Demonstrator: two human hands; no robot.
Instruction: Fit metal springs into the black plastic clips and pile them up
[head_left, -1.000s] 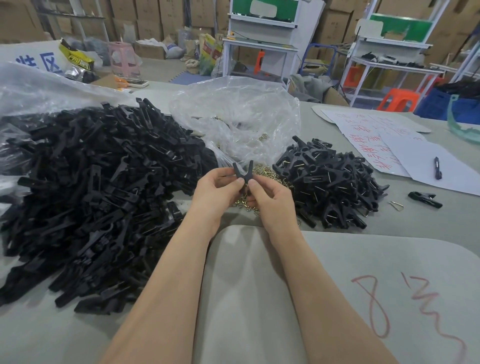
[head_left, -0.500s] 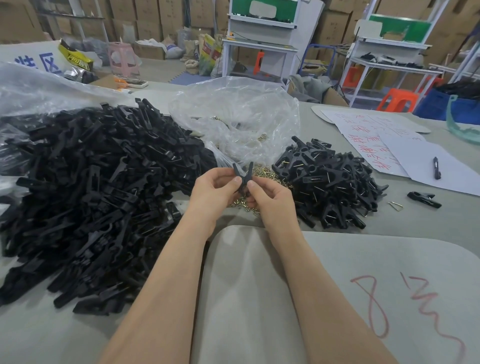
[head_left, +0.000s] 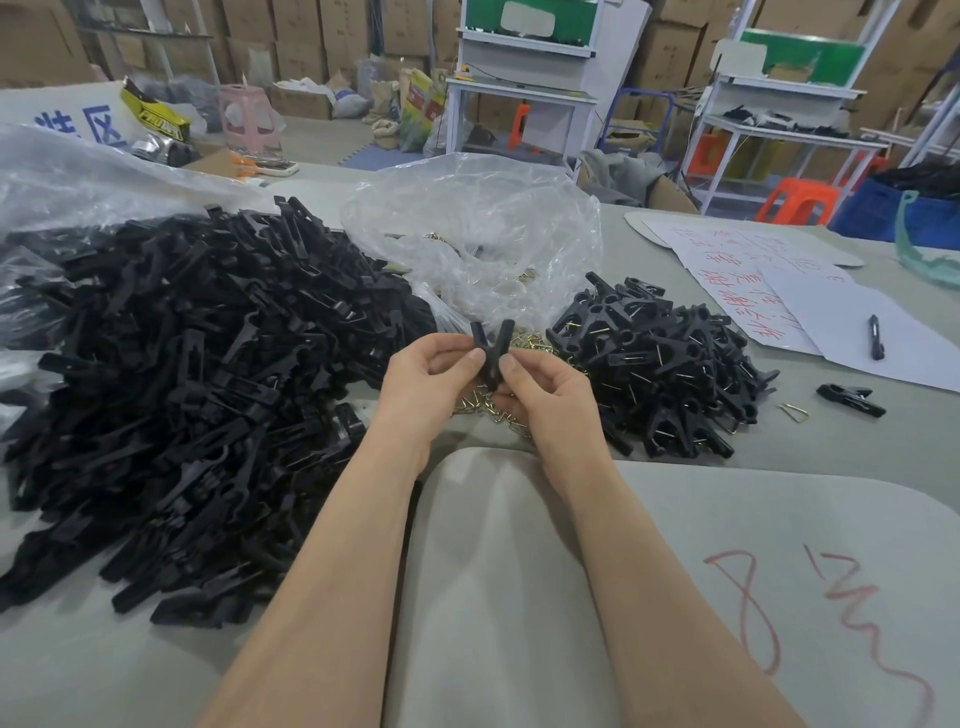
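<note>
Clip (head_left: 491, 356) of black plastic stands upright between both hands, just above the table (head_left: 857, 457), its two arms spread upward in a V. The left hand (head_left: 434, 374) pinches its lower part from the left, fingers curled and thumb tip on the plastic. The right hand (head_left: 545, 397) pinches it from the other side in the same way. Whether a spring already sits in it cannot be told.

Under and just behind the hands lies a small heap of brass-coloured springs (head_left: 527, 345). It spills from the mouth of a crumpled clear plastic bag (head_left: 478, 239). To the right of the springs is a pile of fitted clips (head_left: 665, 364), with wire showing on many of them. To the left spreads a much larger heap of black clip parts (head_left: 197, 374), partly lying on another clear bag.

Farther right a single clip (head_left: 850, 399) lies alone, with one loose spring (head_left: 793, 411) just beside it. Beyond them are paper sheets (head_left: 753, 280) with red writing, and a pen (head_left: 875, 336) rests on one. The forearms cross a grey board (head_left: 675, 597) marked in red.
</note>
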